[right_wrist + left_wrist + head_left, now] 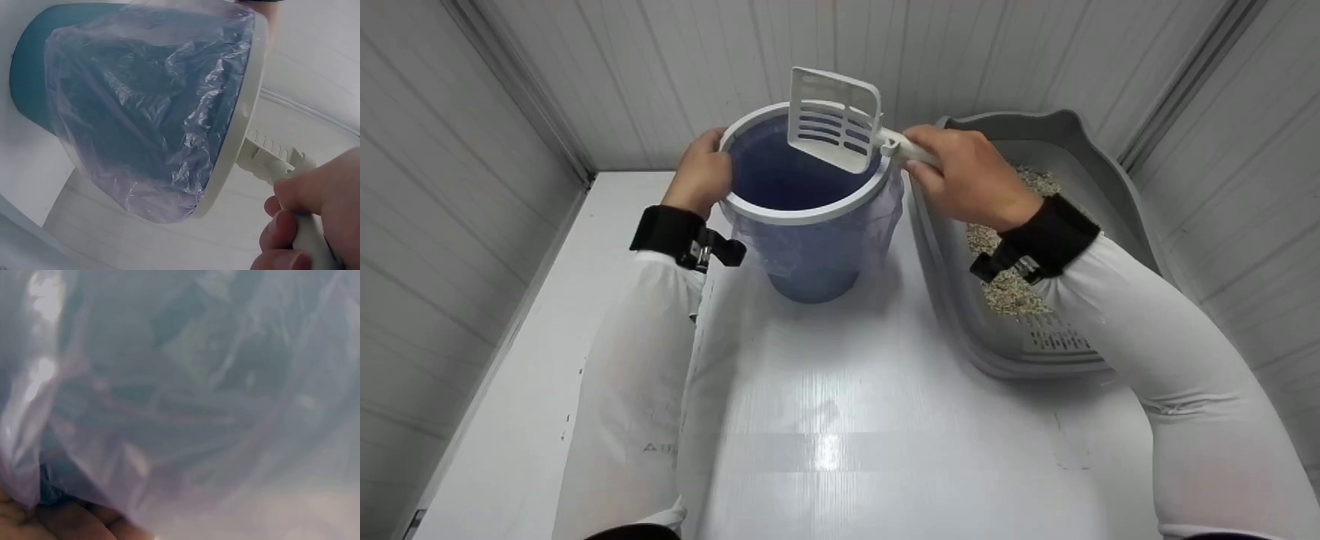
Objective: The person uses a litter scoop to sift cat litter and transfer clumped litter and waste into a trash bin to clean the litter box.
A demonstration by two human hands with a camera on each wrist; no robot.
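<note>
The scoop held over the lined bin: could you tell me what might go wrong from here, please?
1. The scoop leans on the bin's white rim; tapping might shift the bin, though the left hand steadies it.
2. Litter could drop beside the bin onto the table.
3. The thin liner might snag.

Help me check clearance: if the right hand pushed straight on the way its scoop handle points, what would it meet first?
Probably the bin's white rim. The right hand grips the litter scoop, whose handle already crosses that rim; depth is unclear, but the hand looks close to it.
</note>
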